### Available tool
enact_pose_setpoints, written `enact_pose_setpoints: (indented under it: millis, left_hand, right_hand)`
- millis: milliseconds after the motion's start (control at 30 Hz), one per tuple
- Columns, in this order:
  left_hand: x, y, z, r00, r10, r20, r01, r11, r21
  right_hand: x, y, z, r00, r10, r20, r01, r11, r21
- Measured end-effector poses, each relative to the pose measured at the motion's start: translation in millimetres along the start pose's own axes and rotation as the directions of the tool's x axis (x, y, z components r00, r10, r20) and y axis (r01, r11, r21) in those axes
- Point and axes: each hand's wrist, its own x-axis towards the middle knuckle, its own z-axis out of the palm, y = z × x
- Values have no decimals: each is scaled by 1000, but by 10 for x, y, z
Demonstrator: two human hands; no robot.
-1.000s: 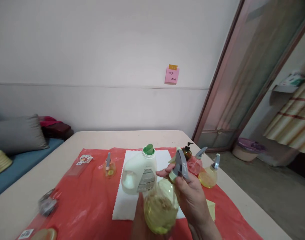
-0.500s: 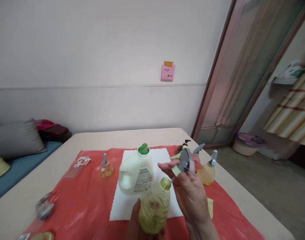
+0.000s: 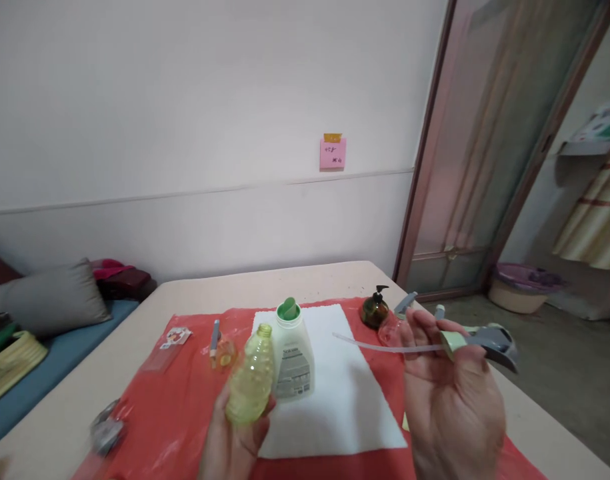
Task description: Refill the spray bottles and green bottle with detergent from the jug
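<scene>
My left hand [image 3: 239, 427] is closed around a yellow-green see-through bottle [image 3: 252, 380], tilted a little to the right, its neck uncapped. In my right hand [image 3: 449, 400] I grip a grey and pale green spray head [image 3: 477, 343]; its thin clear dip tube [image 3: 385, 347] points left over the white cloth [image 3: 349, 400]. Just behind the yellow bottle stands a large white detergent jug [image 3: 295, 360], its mouth open with a green cup or spout inside. My right fingers partly cover a pink spray bottle [image 3: 392, 328].
A dark pump bottle [image 3: 375, 310] stands at the back right. To the left on the red sheet [image 3: 165, 413] are an orange spray bottle [image 3: 225, 352], a clear packet [image 3: 167, 350] and a blurred grey object [image 3: 106, 430]. A pink note [image 3: 333, 155] is taped to the wall.
The bottle and spray head have moved apart: my left hand carried the bottle left and up, my right hand took the spray head right. The dip tube now shows at full length.
</scene>
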Motion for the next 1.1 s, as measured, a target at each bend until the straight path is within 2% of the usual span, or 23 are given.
enact_pose_setpoints:
  millis: [100, 300, 433, 567, 733, 900, 1067, 1100]
  left_hand:
    - [-32, 207, 88, 993, 120, -22, -120, 993, 7]
    - [-86, 428, 262, 975, 220, -10, -219, 973, 73]
    - [13, 504, 333, 960, 276, 40, -279, 943, 184]
    - [175, 636, 406, 931, 352, 97, -364, 870, 334]
    - [286, 810, 514, 909, 382, 169, -414, 777, 474]
    - [285, 953, 610, 925, 311, 220, -380, 708, 596]
    - [266, 1112, 749, 898, 359, 254, -427, 571, 701]
    - [270, 1147, 776, 896, 370, 245, -427, 571, 701]
  right_hand:
    - [28, 91, -2, 997, 58, -52, -58, 998, -1]
    - [13, 218, 7, 988, 121, -96, -121, 993, -1]
    - [16, 220, -6, 983, 145, -110, -148, 989, -19]
    - [25, 230, -25, 987, 135, -82, -139, 989, -44]
    - [25, 240, -21, 990, 114, -83, -116, 993, -24]
    - [19, 214, -3, 983, 146, -114, -149, 989, -17]
    - [18, 190, 0, 981, 155, -113, -161, 986, -46]
    - [16, 187, 0, 982, 156, -111, -162, 985, -51]
